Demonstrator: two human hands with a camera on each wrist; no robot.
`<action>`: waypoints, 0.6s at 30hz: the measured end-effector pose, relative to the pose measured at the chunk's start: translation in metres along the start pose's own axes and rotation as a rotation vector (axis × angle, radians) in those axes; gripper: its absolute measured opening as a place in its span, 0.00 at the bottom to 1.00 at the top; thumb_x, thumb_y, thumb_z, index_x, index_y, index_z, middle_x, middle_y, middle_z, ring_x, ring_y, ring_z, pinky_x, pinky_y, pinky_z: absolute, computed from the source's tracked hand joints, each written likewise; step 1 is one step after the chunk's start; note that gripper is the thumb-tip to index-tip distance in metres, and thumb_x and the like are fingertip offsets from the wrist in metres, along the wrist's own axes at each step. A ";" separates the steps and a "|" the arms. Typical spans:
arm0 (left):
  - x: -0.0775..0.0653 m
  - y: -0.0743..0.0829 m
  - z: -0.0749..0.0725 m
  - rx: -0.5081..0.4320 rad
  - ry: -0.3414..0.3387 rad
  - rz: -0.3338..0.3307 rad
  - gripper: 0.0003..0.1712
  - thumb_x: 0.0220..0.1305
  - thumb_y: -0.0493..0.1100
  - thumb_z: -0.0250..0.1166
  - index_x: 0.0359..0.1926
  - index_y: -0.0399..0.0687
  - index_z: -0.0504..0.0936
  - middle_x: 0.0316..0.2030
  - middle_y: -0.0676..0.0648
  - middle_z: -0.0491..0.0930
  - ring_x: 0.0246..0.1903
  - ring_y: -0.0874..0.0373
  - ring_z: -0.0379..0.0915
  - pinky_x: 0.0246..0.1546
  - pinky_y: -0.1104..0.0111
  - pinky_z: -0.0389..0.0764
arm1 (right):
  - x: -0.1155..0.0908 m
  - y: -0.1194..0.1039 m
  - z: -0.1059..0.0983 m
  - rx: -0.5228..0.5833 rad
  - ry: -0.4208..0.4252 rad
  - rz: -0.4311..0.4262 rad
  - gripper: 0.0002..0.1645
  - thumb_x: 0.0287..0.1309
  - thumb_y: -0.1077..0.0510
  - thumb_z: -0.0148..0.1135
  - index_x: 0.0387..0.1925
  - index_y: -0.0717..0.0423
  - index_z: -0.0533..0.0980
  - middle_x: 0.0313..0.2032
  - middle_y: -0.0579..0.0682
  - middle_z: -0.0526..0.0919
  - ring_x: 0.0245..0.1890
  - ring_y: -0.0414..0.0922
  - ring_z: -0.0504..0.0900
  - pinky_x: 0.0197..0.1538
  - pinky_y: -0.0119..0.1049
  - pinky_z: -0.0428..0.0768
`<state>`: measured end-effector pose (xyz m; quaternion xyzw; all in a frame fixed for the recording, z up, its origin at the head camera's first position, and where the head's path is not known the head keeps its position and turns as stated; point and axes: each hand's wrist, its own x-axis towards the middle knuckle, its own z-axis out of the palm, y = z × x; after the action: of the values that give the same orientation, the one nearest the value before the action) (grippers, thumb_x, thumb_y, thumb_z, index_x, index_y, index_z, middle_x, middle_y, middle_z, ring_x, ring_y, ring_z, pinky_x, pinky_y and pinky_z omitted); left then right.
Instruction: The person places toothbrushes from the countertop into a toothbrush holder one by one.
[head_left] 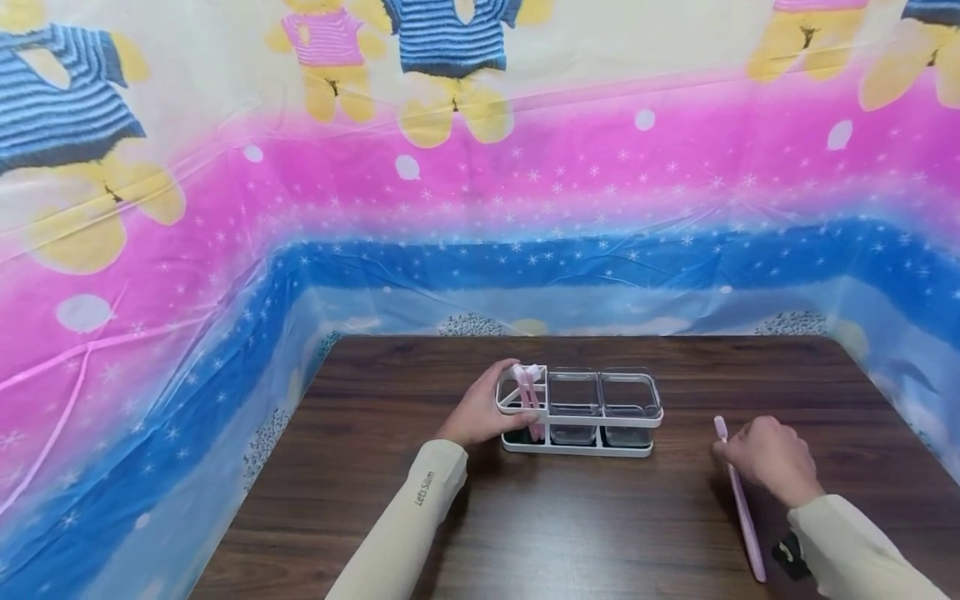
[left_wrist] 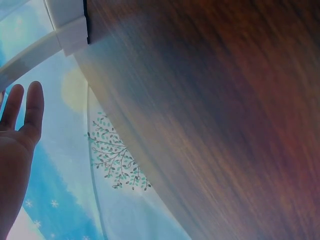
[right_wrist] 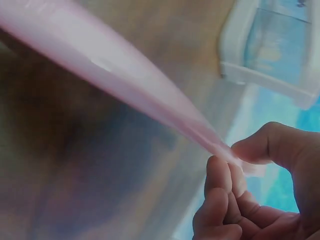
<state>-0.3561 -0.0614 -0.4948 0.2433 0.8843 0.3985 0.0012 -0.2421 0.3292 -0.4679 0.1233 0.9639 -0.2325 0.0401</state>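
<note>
On the table stands a white toothbrush holder (head_left: 577, 451), a two-tier rack. Its left section has pink toothbrushes (head_left: 531, 392) with white heads, leaning upright; clear cups (head_left: 573, 432) fill the other sections. My left hand (head_left: 480, 407) grips the rack's left end, thumb across the front; the fingers behind are partly hidden. In the left wrist view, fingers (left_wrist: 34, 107) lie by a white rack corner (left_wrist: 70, 32). Right of the rack, my right hand (head_left: 772, 457) pinches another pink toothbrush (head_left: 744, 518) close to its head, between thumb and fingers, its handle slanting toward me.
The dark wood-grain table (head_left: 360, 517) has rounded far corners. A printed cloth (head_left: 480, 267) with snowflakes and bears hangs behind it and along its sides. Beside the right sleeve is a small black object (head_left: 791, 557), probably part of the wrist camera.
</note>
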 end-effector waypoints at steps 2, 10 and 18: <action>0.000 0.000 0.000 0.003 -0.001 -0.003 0.53 0.43 0.68 0.71 0.68 0.61 0.59 0.64 0.53 0.63 0.62 0.54 0.60 0.57 0.50 0.66 | 0.000 -0.008 -0.007 0.014 0.061 -0.048 0.19 0.51 0.45 0.65 0.19 0.57 0.80 0.20 0.48 0.78 0.22 0.48 0.74 0.26 0.45 0.70; -0.001 0.000 -0.001 -0.003 -0.001 -0.005 0.53 0.43 0.68 0.71 0.68 0.61 0.58 0.65 0.53 0.63 0.63 0.54 0.60 0.57 0.50 0.65 | -0.008 -0.052 -0.031 0.100 0.271 -0.195 0.13 0.48 0.51 0.65 0.20 0.57 0.81 0.20 0.47 0.81 0.21 0.47 0.74 0.30 0.46 0.67; -0.001 0.000 -0.002 0.001 -0.002 0.011 0.54 0.43 0.68 0.71 0.68 0.60 0.59 0.65 0.52 0.63 0.63 0.54 0.60 0.57 0.49 0.65 | -0.021 -0.094 -0.038 0.205 0.380 -0.285 0.08 0.49 0.55 0.64 0.25 0.57 0.80 0.20 0.46 0.80 0.20 0.44 0.72 0.26 0.38 0.67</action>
<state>-0.3558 -0.0631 -0.4939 0.2487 0.8831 0.3979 -0.0001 -0.2464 0.2611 -0.3907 0.0310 0.9333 -0.3048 -0.1875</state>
